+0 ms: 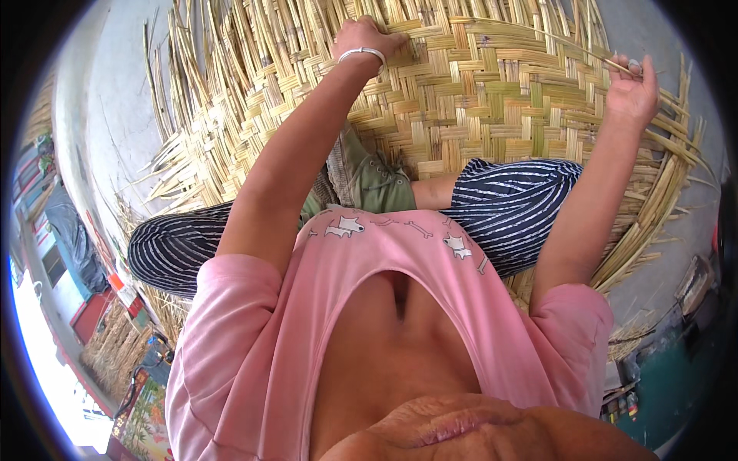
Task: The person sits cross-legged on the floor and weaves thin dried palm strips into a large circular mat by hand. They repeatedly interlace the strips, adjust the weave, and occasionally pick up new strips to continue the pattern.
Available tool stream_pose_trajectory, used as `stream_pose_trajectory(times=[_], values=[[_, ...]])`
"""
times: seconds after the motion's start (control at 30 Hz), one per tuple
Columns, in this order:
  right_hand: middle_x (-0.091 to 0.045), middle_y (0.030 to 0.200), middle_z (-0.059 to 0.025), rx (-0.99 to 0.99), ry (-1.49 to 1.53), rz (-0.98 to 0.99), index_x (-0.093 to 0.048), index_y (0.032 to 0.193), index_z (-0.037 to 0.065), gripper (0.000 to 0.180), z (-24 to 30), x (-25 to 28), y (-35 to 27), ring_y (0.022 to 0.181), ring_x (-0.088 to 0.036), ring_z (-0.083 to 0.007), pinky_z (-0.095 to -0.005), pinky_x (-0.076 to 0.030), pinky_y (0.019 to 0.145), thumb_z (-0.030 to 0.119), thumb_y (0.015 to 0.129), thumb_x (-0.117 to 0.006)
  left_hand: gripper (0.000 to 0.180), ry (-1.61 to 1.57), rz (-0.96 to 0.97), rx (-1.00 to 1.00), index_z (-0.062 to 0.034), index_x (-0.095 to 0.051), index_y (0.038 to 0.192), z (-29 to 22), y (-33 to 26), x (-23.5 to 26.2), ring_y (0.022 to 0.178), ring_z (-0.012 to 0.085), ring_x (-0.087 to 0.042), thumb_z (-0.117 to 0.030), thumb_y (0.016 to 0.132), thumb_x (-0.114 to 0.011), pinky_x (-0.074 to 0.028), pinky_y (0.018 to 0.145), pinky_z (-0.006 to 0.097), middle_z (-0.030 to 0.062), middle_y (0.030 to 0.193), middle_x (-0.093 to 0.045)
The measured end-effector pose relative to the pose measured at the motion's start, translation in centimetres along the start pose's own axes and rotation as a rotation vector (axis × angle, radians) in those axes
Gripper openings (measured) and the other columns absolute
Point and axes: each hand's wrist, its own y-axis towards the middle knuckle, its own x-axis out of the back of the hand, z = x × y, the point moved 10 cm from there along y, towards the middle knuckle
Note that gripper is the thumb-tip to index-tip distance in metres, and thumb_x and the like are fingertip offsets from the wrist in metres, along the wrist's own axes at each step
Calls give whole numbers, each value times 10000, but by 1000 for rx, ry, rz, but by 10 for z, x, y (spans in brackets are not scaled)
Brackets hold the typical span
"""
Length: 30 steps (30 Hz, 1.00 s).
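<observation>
A large woven reed mat (492,100) spreads in front of me, its pale yellow and greenish strips crossing in a diagonal pattern. My left hand (365,40), with a white bangle at the wrist, is down on the far part of the weave. Its fingers curl over the reed strips there and are partly hidden, while the thumb points right. Off the mat's right side, my right hand (633,91) is raised, pinching the end of a long thin reed strip (565,44). That strip slants left from the fingers to the mat's far part.
Loose strip ends (184,69) stick out along the far left side. More unwoven strips (649,219) curve along the right. My green shoe (380,184) and folded, striped-trousered legs (511,211) rest against the near side. Straw bundles (115,346) lie at far left on the grey floor (115,100).
</observation>
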Motion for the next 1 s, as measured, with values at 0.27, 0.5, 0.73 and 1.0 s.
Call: stream_pose_trajectory(times=[0.27,0.5,0.73,1.0], values=[[-566,844,-121,39,98,-72,-523,998,-34,176,-23,2,5,750,-600,-253,-497,-601,782,49,946,-669,502,43,39,91,-127,-769,1100,0,6,-5,1149,279,-671,-485,748,-784,-542,989,402,134,1236,-691],[-558,825,-113,33,45,-118,-538,973,-15,143,-26,-9,-3,755,-596,-277,-506,-584,784,96,979,-628,483,-130,84,29,-100,-756,1071,12,10,-1,985,268,-726,-451,746,-829,-573,893,383,123,1055,-762],[-533,801,-119,-33,56,-6,-539,1008,-34,211,-43,-9,32,744,-570,-300,-519,-557,794,175,1030,-541,506,-32,-165,-203,-36,-735,1148,-54,32,57,962,260,-739,-441,853,-801,-586,882,378,146,1028,-768],[-511,780,-106,-67,127,58,-529,992,-27,244,-52,-7,48,763,-545,-301,-526,-522,835,193,1066,-453,595,151,-82,-85,31,-634,1303,-65,115,46,1134,374,-699,-382,893,-758,-563,931,437,270,1186,-716]])
